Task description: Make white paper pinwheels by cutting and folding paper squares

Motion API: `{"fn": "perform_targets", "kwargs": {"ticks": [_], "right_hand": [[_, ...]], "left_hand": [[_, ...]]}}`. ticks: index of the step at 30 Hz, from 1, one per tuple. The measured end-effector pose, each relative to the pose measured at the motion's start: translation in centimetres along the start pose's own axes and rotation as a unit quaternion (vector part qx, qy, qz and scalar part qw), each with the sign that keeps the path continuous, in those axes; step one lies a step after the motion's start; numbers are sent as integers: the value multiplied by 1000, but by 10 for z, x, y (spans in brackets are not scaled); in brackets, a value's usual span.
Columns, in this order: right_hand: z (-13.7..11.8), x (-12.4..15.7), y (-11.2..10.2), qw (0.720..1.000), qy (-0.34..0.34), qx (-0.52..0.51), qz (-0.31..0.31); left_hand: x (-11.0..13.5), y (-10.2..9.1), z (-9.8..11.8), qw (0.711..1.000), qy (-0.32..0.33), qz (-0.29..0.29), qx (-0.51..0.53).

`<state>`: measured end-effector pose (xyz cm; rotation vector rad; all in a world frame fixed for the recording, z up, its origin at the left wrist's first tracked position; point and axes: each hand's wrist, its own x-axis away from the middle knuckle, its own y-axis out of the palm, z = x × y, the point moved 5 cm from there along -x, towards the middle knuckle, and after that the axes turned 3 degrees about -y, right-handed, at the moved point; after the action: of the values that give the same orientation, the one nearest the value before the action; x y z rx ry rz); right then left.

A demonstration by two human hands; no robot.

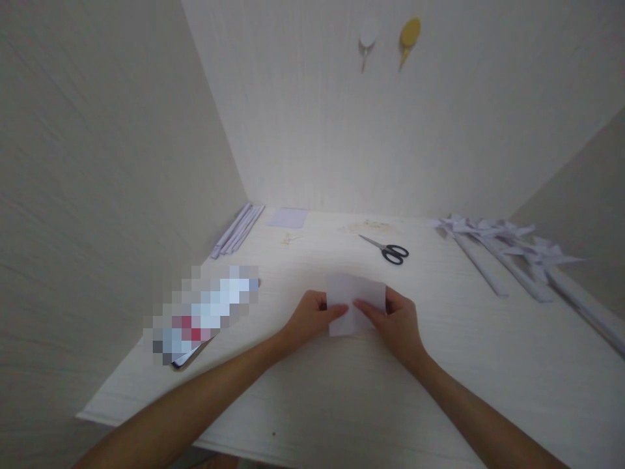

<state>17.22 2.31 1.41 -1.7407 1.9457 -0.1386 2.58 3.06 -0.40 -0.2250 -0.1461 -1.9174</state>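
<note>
A small square sheet of white paper [359, 293] is held up between my two hands, just above the table. My left hand [310, 319] grips its left edge, thumb on the near face and fingers behind. On the opposite side my right hand [398, 322] pinches the paper the same way, with its thumb tip close to the left one. The fingers behind the sheet are mostly hidden. Beyond the paper, slightly right, lie scissors [385, 249] with black handles, their blades pointing to the back left.
At the back left are several rolled paper sticks [237, 231] and a flat paper square [288, 218]. A phone-like device [215, 312], its screen pixelated, lies left. Paper pinwheel-like pieces on sticks [488, 260] lie right. White [368, 34] and yellow [411, 32] hooks hang on the wall.
</note>
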Motion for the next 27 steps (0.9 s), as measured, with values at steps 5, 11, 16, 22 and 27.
{"fn": "perform_targets", "kwargs": {"ticks": [5, 11, 16, 22, 27], "right_hand": [[-20, 4, 5, 976, -189, 69, -78], [-26, 15, 14, 929, -283, 53, -232], [-27, 13, 12, 932, -254, -20, -258], [-15, 5, 18, 971, -84, -111, -192], [-9, 6, 20, 981, 24, -152, -121]], "left_hand": [[0, 1, -2, 995, -12, -1, 99], [2, 2, 4, 994, 14, -27, 102], [6, 7, 6, 998, 26, -59, 16], [4, 9, 6, 996, 35, -72, -34], [3, 9, 5, 997, 31, -69, -35]]}}
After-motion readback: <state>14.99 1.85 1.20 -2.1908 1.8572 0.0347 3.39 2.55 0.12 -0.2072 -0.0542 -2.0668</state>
